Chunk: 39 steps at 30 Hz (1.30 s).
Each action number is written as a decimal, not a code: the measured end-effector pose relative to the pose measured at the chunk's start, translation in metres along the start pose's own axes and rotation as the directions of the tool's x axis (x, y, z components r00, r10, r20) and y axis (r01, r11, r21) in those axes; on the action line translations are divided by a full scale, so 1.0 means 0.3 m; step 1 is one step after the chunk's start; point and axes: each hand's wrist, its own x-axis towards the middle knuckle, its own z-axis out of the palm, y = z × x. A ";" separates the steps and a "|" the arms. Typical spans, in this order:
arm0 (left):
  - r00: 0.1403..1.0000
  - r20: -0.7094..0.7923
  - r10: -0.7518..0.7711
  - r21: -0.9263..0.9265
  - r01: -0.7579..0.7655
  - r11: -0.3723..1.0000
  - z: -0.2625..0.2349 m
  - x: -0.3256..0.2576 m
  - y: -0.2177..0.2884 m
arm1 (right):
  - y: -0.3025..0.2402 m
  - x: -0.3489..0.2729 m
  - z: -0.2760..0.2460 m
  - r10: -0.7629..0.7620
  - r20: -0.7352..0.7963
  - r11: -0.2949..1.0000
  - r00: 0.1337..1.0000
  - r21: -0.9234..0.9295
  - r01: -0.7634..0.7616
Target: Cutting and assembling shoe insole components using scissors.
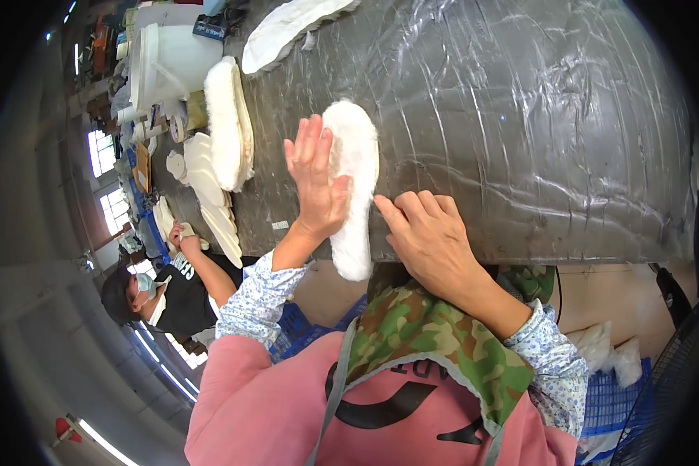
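Note:
A white fluffy insole [353, 147] lies lengthwise before me, its near end reaching past the table's front edge. My left hand [316, 182] rests along its left side, fingers stretched out and the thumb over the fleece. At the insole's right edge is my right hand [427, 233], its index finger and thumb at the rim and the other fingers curled. Whether those fingertips pinch the edge or only press on it, I cannot tell. To the left stands a stack of fleecy insoles [227, 124], beside a fanned row of cream insole pieces [208, 186].
Plastic sheeting covers the dark table [505, 140]. A white fleece piece [287, 35] lies at the far side, near a white bucket [179, 62]. At left, a masked co-worker [179, 287] handles pale pieces. Blue crates [613, 400] and a black fan [676, 388] stand lower right.

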 end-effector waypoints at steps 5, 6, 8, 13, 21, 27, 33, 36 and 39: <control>0.947 0.320 -0.028 0.124 -0.013 0.992 0.033 -0.001 0.051 | 0.014 -0.017 -0.041 -0.005 -0.007 0.988 1.000 0.155 0.006; 0.946 0.322 -0.022 0.119 -0.017 0.993 0.038 -0.003 0.050 | 0.023 -0.007 -0.040 0.027 -0.036 0.983 0.999 0.185 -0.020; 0.952 0.306 -0.021 0.124 -0.018 0.992 0.027 0.008 0.030 | 0.058 0.035 -0.053 0.086 -0.083 0.962 0.993 0.267 -0.061; 0.906 0.031 -0.422 -0.734 0.307 0.605 -0.031 -0.029 0.009 | 0.106 0.132 -0.109 0.094 -0.065 0.969 0.993 0.236 -0.077; 0.918 0.067 -0.391 -0.086 0.395 0.914 -0.020 -0.265 0.262 | -0.034 0.121 0.075 0.075 -0.148 0.984 0.986 0.172 -0.049; 0.893 0.046 -0.448 0.033 0.447 0.894 0.051 -0.368 0.283 | -0.032 0.158 0.144 -0.455 0.286 0.859 0.843 -0.109 0.500; 0.925 0.047 -0.377 0.007 0.377 0.926 0.038 -0.382 0.299 | 0.140 0.437 0.043 -0.208 0.276 0.849 0.938 -0.426 0.314; 0.959 0.080 -0.272 0.056 0.269 0.962 0.018 -0.414 0.302 | 0.174 0.481 0.046 -0.219 0.172 0.835 0.960 -0.475 0.276; 0.987 0.114 -0.117 0.065 0.110 0.992 0.012 -0.455 0.275 | 0.173 0.455 0.062 -0.195 0.192 0.903 0.962 -0.349 0.252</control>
